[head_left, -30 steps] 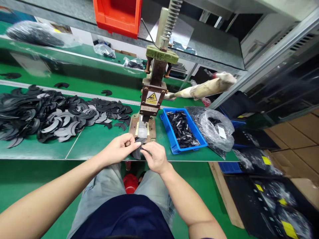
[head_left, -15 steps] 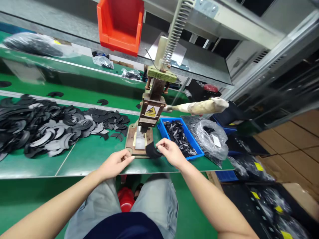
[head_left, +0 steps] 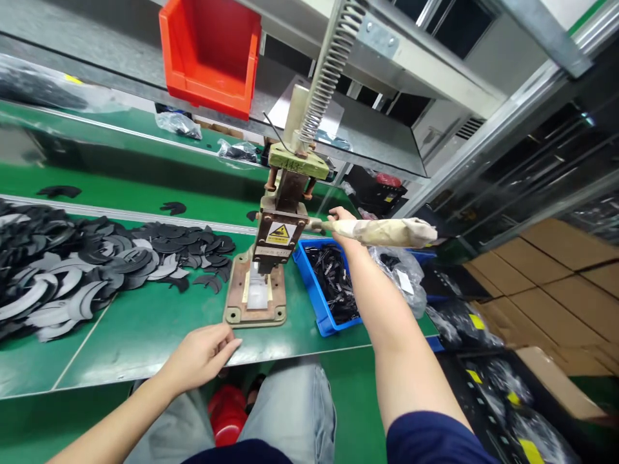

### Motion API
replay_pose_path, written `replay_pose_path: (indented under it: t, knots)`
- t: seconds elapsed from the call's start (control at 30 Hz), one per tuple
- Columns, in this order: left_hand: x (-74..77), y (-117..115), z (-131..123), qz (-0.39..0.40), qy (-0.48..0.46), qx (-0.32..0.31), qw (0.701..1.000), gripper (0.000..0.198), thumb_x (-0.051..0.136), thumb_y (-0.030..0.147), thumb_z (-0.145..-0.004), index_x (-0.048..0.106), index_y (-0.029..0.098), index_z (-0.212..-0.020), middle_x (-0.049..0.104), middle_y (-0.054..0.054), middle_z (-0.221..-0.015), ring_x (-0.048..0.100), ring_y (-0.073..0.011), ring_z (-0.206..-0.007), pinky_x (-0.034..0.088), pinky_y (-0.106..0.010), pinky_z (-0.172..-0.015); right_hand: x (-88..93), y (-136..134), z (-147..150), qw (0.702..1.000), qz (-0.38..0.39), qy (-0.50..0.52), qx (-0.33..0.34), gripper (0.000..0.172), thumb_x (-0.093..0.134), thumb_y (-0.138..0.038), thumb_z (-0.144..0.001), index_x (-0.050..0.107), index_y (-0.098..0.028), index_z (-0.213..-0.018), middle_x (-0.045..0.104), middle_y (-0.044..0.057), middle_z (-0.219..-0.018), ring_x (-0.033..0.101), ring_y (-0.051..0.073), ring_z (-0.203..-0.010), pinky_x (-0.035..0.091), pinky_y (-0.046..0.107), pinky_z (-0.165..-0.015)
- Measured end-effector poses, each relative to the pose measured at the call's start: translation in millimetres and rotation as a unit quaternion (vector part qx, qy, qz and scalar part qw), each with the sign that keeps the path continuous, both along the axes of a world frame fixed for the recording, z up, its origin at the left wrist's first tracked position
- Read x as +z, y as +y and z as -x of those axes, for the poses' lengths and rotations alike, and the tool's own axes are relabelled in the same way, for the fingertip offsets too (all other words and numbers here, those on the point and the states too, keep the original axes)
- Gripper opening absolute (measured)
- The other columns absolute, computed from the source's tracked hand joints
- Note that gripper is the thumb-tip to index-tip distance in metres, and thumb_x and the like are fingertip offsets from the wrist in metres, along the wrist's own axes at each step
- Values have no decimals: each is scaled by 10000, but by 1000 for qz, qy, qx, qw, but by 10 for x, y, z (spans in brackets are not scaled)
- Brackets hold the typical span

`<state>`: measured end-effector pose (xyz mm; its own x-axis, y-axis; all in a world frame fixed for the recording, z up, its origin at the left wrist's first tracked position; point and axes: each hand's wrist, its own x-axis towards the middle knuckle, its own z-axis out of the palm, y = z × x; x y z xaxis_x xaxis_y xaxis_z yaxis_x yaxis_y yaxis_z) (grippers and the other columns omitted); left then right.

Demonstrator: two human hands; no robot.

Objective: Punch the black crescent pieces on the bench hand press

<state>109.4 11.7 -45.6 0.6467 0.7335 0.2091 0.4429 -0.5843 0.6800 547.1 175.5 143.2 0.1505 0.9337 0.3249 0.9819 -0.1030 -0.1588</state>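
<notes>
My left hand (head_left: 207, 351) rests at the front edge of the green table with its fingers curled in, and nothing shows in it. In front of it stands a hand press (head_left: 279, 235) with a warning label. A pale block (head_left: 258, 293) lies on its base plate (head_left: 235, 303), below the press head. My right arm stretches across the blue bin (head_left: 322, 316) of small black parts. Just behind the wrapped press lever (head_left: 387, 231) is my right hand (head_left: 342, 214); the lever covers part of it, and what its fingers hold, if anything, is hidden.
A heap of black and grey curved pieces (head_left: 106, 258) covers the table's left side. An orange-red bin (head_left: 210, 58) hangs over the back. To the right lie a plastic-wrapped bundle (head_left: 411, 283) and cardboard boxes (head_left: 536, 283).
My right hand has gone from the press base, where it held a black curved piece, to beyond the blue bin. That piece is out of sight. My left hand has come off the base plate.
</notes>
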Motion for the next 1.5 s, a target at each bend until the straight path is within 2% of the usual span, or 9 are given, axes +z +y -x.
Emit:
replay_pose_path:
  t: [0.17,0.3,0.43,0.83,1.07,1.2,1.27,1.37,1.5]
  knots:
    - [15,-3,-3,-3,2,1,1000,314,551,418,-1079,586,238,-824,644,16,-729,637,-165,-691,455,-276,-686,-301,-458,-48,991,136,-2,-10,403,645,-482,-1017,657,-187,-1291,698,90,-1307,693,220,-1160,605,470,-1034]
    - [22,-19,-6,-14,9,1,1000,323,552,434,-1076,592,240,-822,648,14,-730,631,-165,-680,456,-278,-678,-553,-943,-24,960,281,2,17,385,679,-463,-1001,673,-182,-1265,715,85,-1268,710,205,-1113,627,447,-998]
    - [34,-42,-9,-28,15,0,999,316,577,450,-1061,606,241,-825,646,16,-735,624,-162,-681,458,-277,-679,-739,-1273,66,942,334,-4,24,427,686,-459,-997,648,-187,-1324,688,99,-1340,694,230,-1182,619,476,-1029]
    - [63,-96,-16,-7,17,17,1000,319,591,503,-1035,654,252,-849,661,22,-716,642,-170,-674,475,-273,-659,-724,-1722,36,985,154,77,-30,294,642,-396,-1022,695,-210,-1243,761,73,-1202,717,211,-1120,577,459,-1062]
    - [113,-106,-8,68,-46,52,995,366,611,551,-1015,655,236,-834,629,32,-682,595,-154,-628,482,-264,-629,-567,-2069,121,978,3,209,-19,233,662,-285,-946,737,-247,-1162,799,45,-1050,715,203,-957,550,404,-991]
    - [330,-244,-129,98,-122,82,984,331,636,525,-1013,666,223,-880,624,23,-710,595,-147,-637,499,-263,-621,-580,-2337,584,946,-39,320,41,235,686,-389,-932,763,-225,-1081,781,64,-1068,695,199,-954,557,382,-952]
    - [502,-331,-234,89,-158,73,981,256,659,471,-1013,704,222,-1051,682,-2,-822,647,-160,-723,547,-279,-698,-649,-2456,905,920,-24,385,72,258,696,-426,-929,768,-226,-1076,782,58,-1037,697,191,-935,561,369,-921]
    - [741,-397,-382,58,-188,12,980,405,693,387,-1008,654,246,-1386,717,-32,-963,676,-163,-780,579,-300,-745,-799,-2577,1370,867,36,482,117,274,723,-462,-910,765,-222,-1036,781,38,-926,699,173,-840,573,341,-829]
    - [871,-406,-428,5,-197,-38,980,282,670,312,-1026,734,255,-1295,760,-70,-1072,708,-168,-862,591,-299,-763,-972,-2641,1775,793,107,580,153,351,715,-560,-907,735,-212,-947,760,23,-794,685,160,-727,581,320,-729]
